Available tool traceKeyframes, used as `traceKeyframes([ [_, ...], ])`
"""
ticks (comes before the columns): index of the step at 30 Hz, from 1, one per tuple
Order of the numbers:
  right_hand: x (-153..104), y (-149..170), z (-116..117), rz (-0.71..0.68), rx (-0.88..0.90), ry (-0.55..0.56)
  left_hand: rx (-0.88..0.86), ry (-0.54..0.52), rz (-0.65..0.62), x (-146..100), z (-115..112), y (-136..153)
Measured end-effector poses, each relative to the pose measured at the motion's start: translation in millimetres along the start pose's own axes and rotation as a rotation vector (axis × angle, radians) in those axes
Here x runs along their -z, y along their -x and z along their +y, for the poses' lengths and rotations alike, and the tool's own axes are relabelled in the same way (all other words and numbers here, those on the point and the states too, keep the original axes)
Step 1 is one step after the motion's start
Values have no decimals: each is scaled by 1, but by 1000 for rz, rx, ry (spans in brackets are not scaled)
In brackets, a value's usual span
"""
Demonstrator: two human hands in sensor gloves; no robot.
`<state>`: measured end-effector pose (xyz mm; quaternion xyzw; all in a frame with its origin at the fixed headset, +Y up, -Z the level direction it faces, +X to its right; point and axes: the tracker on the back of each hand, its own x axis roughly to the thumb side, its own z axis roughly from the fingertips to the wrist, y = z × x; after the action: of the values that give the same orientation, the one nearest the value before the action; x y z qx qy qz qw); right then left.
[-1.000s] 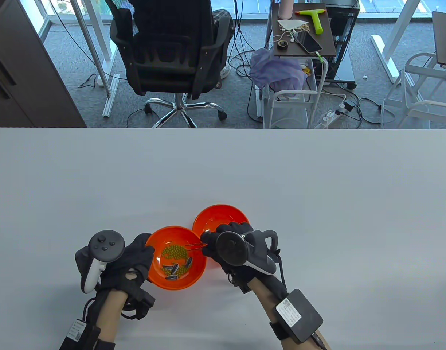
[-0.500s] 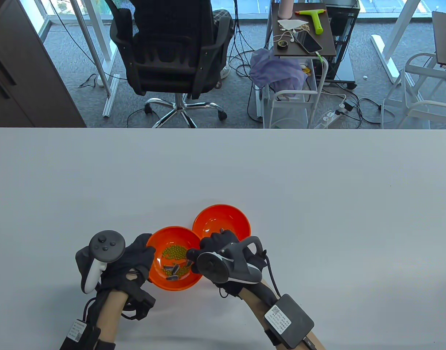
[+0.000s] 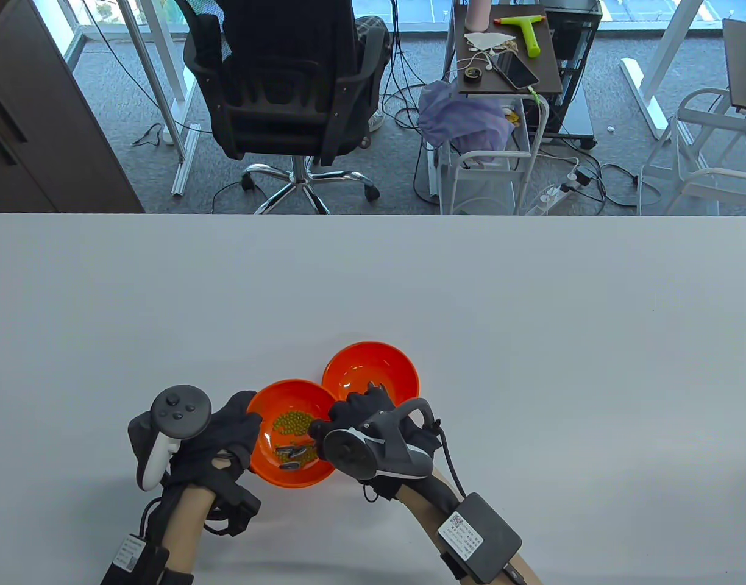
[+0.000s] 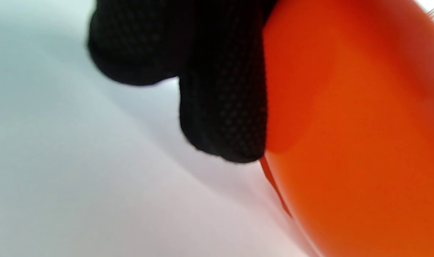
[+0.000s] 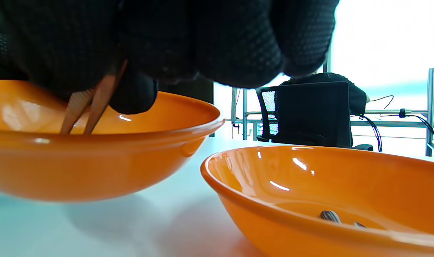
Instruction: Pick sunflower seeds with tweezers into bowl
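Two orange bowls touch near the table's front edge. The near bowl holds green beans and striped sunflower seeds. The far bowl has a sunflower seed on its bottom in the right wrist view. My left hand grips the near bowl's left rim; its fingers press the bowl's outer wall. My right hand pinches the tweezers, which point down into the near bowl. Their tips are hidden behind the rim.
The white table stretches wide around the bowls. Beyond its far edge stand an office chair and a small cart on the floor.
My right hand has moved left and towards me, from between the bowls to over the near bowl, and lowered the tweezers into it. The left hand and both bowls have stayed put.
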<state>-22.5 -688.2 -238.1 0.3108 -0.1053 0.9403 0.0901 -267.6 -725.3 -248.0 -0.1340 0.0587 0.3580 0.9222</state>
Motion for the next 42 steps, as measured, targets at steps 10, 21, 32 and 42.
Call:
traceKeyframes([
  [10,0,1,0,1,11,17,-4,1,2,0,0,0],
  [21,-2,21,-14,113,12,137,-4,0,7,0,0,0],
  [32,-7,66,-11,392,-16,198,-3,-1,13,0,0,1],
  [42,-10,86,9,461,-46,102,-2,-1,14,0,0,1],
])
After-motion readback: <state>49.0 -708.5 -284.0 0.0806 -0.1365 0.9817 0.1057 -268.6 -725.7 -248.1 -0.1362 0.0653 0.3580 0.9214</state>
